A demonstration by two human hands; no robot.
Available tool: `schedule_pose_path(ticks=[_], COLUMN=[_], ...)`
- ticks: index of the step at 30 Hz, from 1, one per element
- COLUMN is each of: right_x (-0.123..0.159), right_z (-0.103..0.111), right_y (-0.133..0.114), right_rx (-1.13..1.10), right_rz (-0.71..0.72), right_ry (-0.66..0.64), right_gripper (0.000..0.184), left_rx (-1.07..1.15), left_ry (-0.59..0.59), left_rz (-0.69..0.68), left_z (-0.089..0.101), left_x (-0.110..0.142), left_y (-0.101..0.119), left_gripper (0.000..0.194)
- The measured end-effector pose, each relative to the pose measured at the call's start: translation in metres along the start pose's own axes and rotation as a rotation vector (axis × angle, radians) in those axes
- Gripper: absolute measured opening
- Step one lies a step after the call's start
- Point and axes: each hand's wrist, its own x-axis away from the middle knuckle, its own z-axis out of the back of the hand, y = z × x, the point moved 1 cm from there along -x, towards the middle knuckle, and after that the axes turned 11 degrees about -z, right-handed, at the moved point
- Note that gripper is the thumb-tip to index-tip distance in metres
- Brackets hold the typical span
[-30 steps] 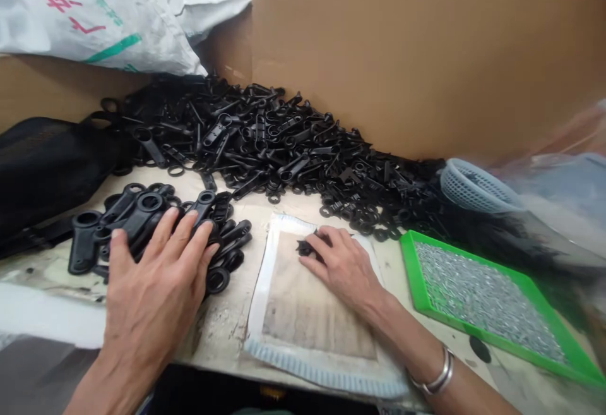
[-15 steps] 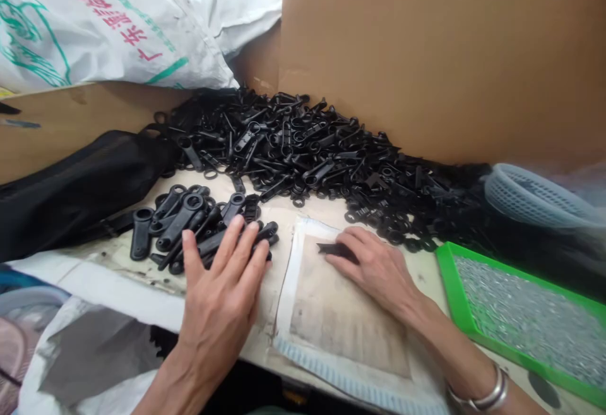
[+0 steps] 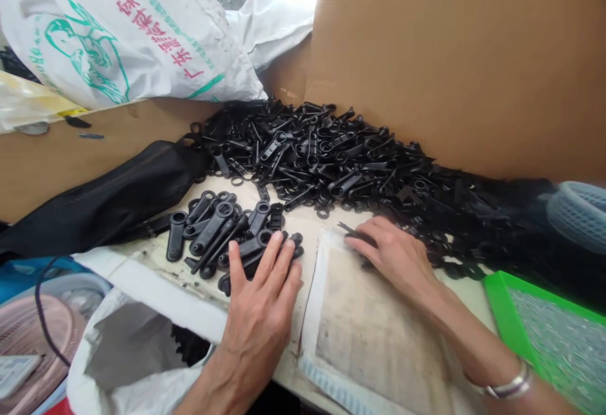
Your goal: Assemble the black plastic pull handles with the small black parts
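Resting flat with fingers spread, the left hand [image 3: 259, 314] lies palm down at the near edge of the table [image 3: 156, 270], its fingertips touching the closest pieces of a small cluster of black plastic handles [image 3: 227, 235]. It grips nothing. A second ago this hand covered much more of the cluster; now only its fingertips reach the near edge, so most of the handles lie uncovered and fanned out beyond it.

Just to the right, the right hand [image 3: 398, 257] lies on the far corner of a worn, stained mat [image 3: 374, 333] with a white fringe. Its fingertips pinch a small black part [image 3: 355, 233] against the mat; whether the part is truly gripped or only pressed down cannot be told. That part has gone from the mat's middle to its far edge over the last second, next to the big heap. A silver bangle [image 3: 509, 386] circles the wrist.

At the right edge sits a green tray [image 3: 502, 314] filled with small silvery pieces. To the left lies a black mesh bag [image 3: 104, 197].

Farther back, a large heap of loose black handles and rings [image 3: 341, 162] fills the corner. A pale plastic basket [image 3: 580, 213] shows at the right. Behind everything stand cardboard walls [image 3: 449, 67] and a white printed sack [image 3: 127, 30].
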Motion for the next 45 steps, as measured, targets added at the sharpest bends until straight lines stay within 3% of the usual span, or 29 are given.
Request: schedule_pose_path(ticks=[6, 9, 13, 17, 21, 26, 34, 41, 45], right_x=[-0.039, -0.050, -0.058, -0.067, -0.082, -0.091, -0.072, -0.017, 0.005], right_z=[-0.017, -0.014, -0.004, -0.005, -0.014, -0.021, -0.020, 0.005, 0.011], right_y=[-0.013, -0.004, -0.002, -0.034, -0.072, -0.077, -0.036, -0.019, -0.008], right_rx=[0.132, 0.161, 0.151, 0.135, 0.142, 0.155, 0.050, -0.133, -0.296], right_rz=[0.008, 0.032, 0.067, 0.234, 0.362, 0.348, 0.314, 0.410, 0.454], right_ry=[0.138, 0.188, 0.233, 0.202, 0.149, 0.102, 0.059, 0.039, 0.100], right_gripper=[0.023, 0.028, 0.020, 0.021, 0.037, 0.042, 0.031, 0.029, 0.028], left_rx=[0.013, 0.016, 0.033, 0.046, 0.044, 0.038, 0.031, 0.047, 0.016], left_ry=[0.025, 0.016, 0.037, 0.076, 0.055, 0.106, 0.108, 0.048, 0.078], left_rz=[0.034, 0.043, 0.063, 0.067, 0.075, 0.062, 0.045, 0.040, 0.027], left_z=[-0.002, -0.002, -0.005, -0.007, -0.005, -0.001, -0.006, -0.002, -0.004], left_x=[-0.002, -0.002, -0.002, -0.003, -0.002, 0.004, 0.006, 0.007, 0.005], left_y=[0.001, 0.000, -0.001, 0.000, 0.001, 0.006, 0.009, 0.008, 0.012], left_gripper=[0.028, 0.027, 0.028, 0.023, 0.022, 0.018, 0.017, 0.023, 0.018])
